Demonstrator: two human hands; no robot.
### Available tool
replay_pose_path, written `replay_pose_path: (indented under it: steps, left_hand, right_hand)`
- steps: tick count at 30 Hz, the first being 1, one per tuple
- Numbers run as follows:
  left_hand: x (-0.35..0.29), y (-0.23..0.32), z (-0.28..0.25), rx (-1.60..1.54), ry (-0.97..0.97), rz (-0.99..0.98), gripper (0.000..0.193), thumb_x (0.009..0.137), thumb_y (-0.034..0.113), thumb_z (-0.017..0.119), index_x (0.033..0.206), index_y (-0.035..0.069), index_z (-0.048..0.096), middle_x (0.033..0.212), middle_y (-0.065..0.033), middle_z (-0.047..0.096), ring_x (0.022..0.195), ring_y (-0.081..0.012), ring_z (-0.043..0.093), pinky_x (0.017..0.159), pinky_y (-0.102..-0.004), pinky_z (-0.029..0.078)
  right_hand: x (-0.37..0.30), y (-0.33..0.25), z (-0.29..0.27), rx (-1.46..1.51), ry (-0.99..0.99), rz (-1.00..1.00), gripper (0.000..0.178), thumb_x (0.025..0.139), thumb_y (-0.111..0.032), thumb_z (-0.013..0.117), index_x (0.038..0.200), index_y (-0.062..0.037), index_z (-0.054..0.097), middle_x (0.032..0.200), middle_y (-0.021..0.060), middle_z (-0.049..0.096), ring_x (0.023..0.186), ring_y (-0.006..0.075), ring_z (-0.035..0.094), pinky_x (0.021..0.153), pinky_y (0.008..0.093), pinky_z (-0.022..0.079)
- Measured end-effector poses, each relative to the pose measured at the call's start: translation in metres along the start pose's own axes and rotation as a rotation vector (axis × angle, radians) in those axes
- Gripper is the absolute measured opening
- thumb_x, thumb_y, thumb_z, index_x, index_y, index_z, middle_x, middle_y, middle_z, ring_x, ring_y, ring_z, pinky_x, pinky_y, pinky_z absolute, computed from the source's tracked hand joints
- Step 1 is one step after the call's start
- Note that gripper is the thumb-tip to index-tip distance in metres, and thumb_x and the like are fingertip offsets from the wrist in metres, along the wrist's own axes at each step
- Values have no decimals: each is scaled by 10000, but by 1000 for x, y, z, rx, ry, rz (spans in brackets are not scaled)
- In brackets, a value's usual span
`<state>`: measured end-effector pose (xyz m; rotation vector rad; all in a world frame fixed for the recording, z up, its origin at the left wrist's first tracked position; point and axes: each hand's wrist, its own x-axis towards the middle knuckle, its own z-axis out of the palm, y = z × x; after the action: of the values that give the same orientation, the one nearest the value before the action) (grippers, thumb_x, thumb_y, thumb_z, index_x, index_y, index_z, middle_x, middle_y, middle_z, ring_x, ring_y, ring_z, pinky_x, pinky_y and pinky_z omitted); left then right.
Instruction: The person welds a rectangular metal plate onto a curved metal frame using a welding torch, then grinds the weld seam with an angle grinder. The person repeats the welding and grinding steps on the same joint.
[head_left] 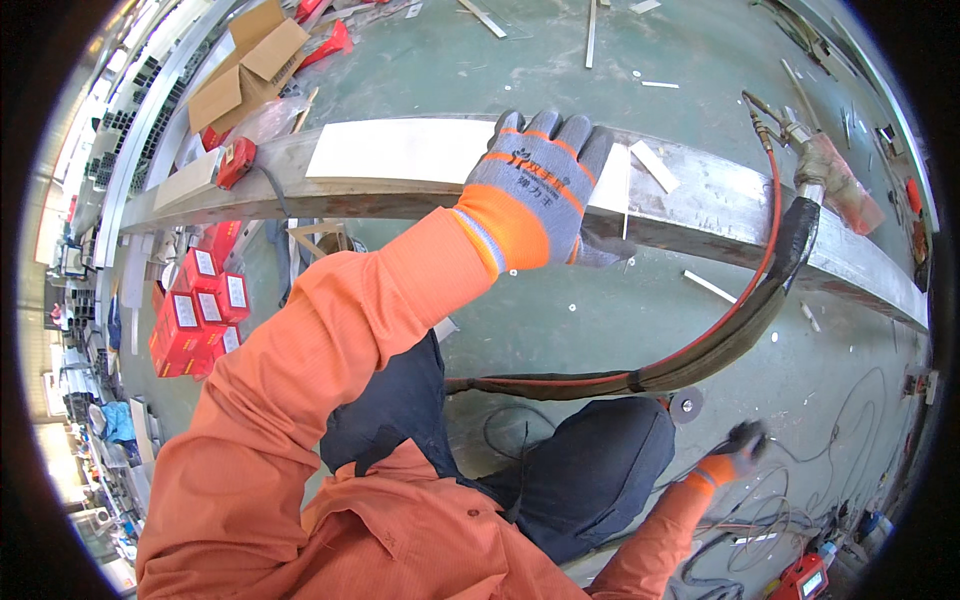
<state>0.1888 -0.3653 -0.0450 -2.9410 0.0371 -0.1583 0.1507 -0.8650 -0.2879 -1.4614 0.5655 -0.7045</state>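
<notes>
My left hand (535,190), in a grey and orange work glove, lies over a long white strip (400,150) on a metal beam (710,205). Its fingers curl over the far edge and the thumb hangs at the near side, clasping strip and beam together. A small white offcut (655,166) rests on the beam right of it. My right hand (735,455), gloved too, is low at the right beside my knee. Motion smears its fingers, and a thin cable appears beside it. Nearby, a round grinding disc (687,404) shows at my knee.
A thick sleeved hose (700,368) with a red line curves from the beam past my knees. Left are a red tape measure (236,163), stacked red boxes (200,310) and an open carton (245,75). Cables (770,510) tangle at lower right near a red device (800,578).
</notes>
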Motion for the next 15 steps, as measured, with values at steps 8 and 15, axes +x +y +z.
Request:
replay_pose_path:
  steps: [8, 15]
  left_hand:
    - [18, 1, 34, -113, 207, 178, 958, 758, 650, 839, 1421, -4, 616, 1336, -267, 656, 1182, -466, 641, 997, -545, 526]
    - [10, -3, 28, 0, 348, 167, 1070, 718, 753, 825, 1479, 38, 590, 1351, -229, 632, 1216, -443, 607, 1061, -557, 480]
  right_hand:
    - [-126, 250, -246, -1978, -794, 436, 395, 997, -301, 611, 1256, -57, 784, 1301, 283, 745, 1199, 378, 748, 1006, 514, 585]
    - [-82, 104, -85, -357, -155, 372, 250, 1049, -242, 734, 1193, -38, 729, 979, 88, 774, 809, 163, 704, 780, 347, 580]
